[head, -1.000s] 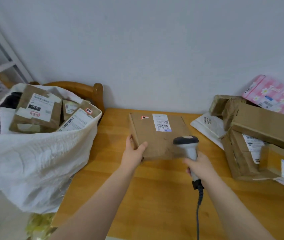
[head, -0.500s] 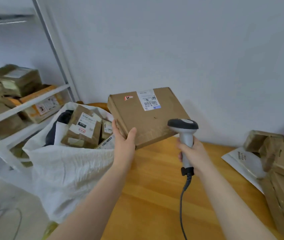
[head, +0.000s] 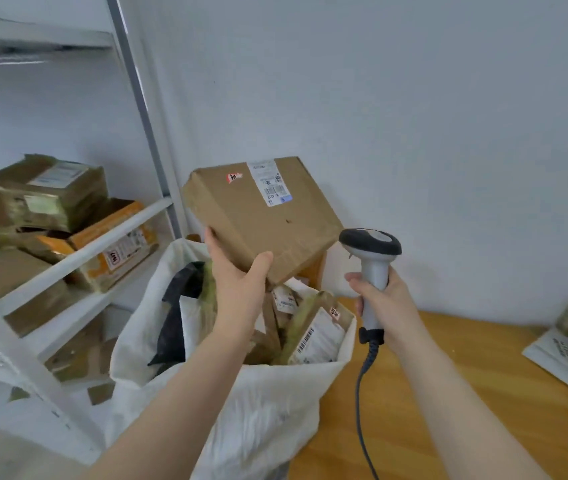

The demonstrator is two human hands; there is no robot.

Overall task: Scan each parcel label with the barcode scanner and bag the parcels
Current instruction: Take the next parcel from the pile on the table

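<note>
Parcel: your left hand (head: pixel 237 285) grips the brown box (head: pixel 265 220) by its near corner, tilted in the air above the white sack (head: pixel 258 410), label (head: pixel 270 183) up.
Scanner: your right hand (head: pixel 383 299) is clenched round the barcode scanner (head: pixel 372 268) handle, upright, just beside the box.
Drop: likely bagging now; lower the box flat among the bagged parcels (head: pixel 313 337) before letting go.
Cord (head: pixel 362 410): keep it outside the sack mouth.

Cardboard parcel (head: pixel 261 220) above the sack (head: pixel 258 417), labelled parcels (head: pixel 313 337) inside it; shelf rack (head: pixel 78 253) left of the sack, worktop (head: pixel 400 427) and barcode scanner (head: pixel 372 261) right of it.
</note>
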